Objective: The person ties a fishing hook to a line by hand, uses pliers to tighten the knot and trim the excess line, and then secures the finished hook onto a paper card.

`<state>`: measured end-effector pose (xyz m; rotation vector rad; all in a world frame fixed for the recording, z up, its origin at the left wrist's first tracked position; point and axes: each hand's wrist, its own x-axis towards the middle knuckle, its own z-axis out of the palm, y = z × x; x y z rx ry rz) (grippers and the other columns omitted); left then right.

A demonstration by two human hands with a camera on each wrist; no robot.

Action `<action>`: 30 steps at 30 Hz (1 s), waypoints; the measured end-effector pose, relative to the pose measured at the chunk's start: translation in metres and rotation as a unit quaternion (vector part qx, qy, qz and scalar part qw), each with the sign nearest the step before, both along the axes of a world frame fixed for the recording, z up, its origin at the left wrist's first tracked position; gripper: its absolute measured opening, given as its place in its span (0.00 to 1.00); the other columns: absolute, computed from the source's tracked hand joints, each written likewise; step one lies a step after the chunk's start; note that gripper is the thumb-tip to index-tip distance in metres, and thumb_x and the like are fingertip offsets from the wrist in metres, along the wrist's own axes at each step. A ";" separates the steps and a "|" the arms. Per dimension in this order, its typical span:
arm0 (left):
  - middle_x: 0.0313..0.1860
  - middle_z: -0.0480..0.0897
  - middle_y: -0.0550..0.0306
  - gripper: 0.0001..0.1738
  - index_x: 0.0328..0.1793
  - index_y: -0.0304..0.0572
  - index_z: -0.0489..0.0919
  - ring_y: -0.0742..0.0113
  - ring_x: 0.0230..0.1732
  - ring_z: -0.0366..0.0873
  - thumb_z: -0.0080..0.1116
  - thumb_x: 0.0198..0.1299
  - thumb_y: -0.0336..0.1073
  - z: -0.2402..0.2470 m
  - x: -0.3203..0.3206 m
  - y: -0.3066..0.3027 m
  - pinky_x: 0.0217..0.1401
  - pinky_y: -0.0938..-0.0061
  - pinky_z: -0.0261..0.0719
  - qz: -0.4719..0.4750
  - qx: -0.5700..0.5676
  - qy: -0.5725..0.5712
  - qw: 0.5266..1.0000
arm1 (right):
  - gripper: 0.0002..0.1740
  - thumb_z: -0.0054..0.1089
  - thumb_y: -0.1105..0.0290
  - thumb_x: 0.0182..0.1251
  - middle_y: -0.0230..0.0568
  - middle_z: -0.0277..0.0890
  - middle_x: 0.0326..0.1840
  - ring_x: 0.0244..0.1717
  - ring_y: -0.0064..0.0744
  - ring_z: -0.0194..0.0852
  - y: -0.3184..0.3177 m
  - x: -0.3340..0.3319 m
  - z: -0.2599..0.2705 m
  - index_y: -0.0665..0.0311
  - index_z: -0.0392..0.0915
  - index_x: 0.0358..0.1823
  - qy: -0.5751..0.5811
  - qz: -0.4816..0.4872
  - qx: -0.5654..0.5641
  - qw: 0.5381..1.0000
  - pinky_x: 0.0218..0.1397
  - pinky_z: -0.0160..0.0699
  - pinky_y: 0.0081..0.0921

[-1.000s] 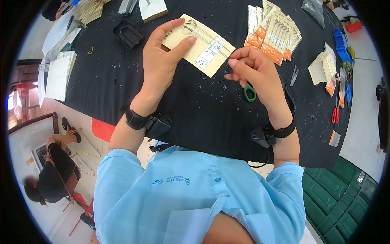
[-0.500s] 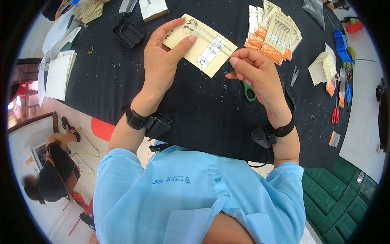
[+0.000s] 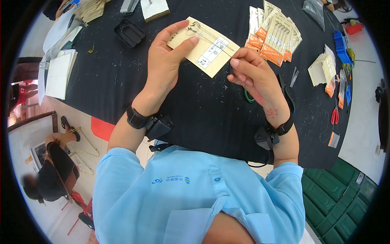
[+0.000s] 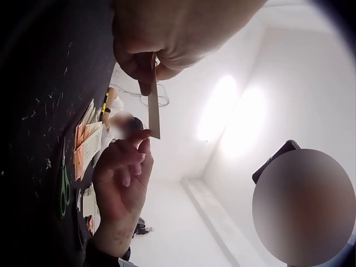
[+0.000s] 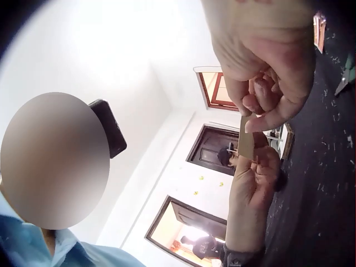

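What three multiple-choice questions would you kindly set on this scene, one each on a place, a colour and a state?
1. Where do the red-handled scissors lie?
A. near the right edge of the black table
B. on the floor
C. in a green crate

2. What colour is the scissors handle peeking out below the right hand?
A. blue
B. green
C. yellow

3. How is the beige card held?
A. gripped by the left hand, its lower corner pinched by the right hand
B. lying untouched on the table
C. folded in half inside one fist

Answers:
1 A, the head view shows them close to the table's right rim.
2 B, a green loop shows just beneath that hand.
3 A, the wrist views show fingers of both hands closed on the card, above the table.
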<state>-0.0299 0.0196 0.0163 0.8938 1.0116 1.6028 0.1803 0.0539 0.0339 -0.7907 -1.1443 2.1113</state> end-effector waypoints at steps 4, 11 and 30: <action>0.51 0.79 0.49 0.25 0.61 0.31 0.71 0.68 0.48 0.80 0.63 0.58 0.29 0.002 0.000 0.000 0.48 0.78 0.81 -0.031 -0.049 -0.036 0.998 | 0.10 0.58 0.69 0.67 0.28 0.71 0.28 0.22 0.10 0.64 -0.001 -0.003 0.002 0.65 0.75 0.46 -0.003 -0.002 0.015 1.000 0.48 0.82 0.24; 0.52 0.79 0.49 0.26 0.61 0.34 0.72 0.68 0.48 0.80 0.64 0.57 0.31 0.009 -0.005 0.000 0.47 0.77 0.81 -0.094 -0.075 -0.050 0.992 | 0.12 0.60 0.68 0.66 0.36 0.81 0.37 0.38 0.19 0.80 0.001 -0.001 -0.014 0.65 0.77 0.47 -0.075 0.026 0.140 0.987 0.40 0.74 0.15; 0.49 0.80 0.53 0.27 0.60 0.40 0.74 0.69 0.47 0.80 0.66 0.52 0.30 0.029 -0.003 -0.002 0.48 0.76 0.80 -0.302 -0.064 0.146 0.940 | 0.08 0.58 0.74 0.63 0.34 0.80 0.37 0.40 0.18 0.76 0.012 0.005 -0.013 0.70 0.78 0.42 -0.132 0.081 0.182 0.971 0.45 0.74 0.18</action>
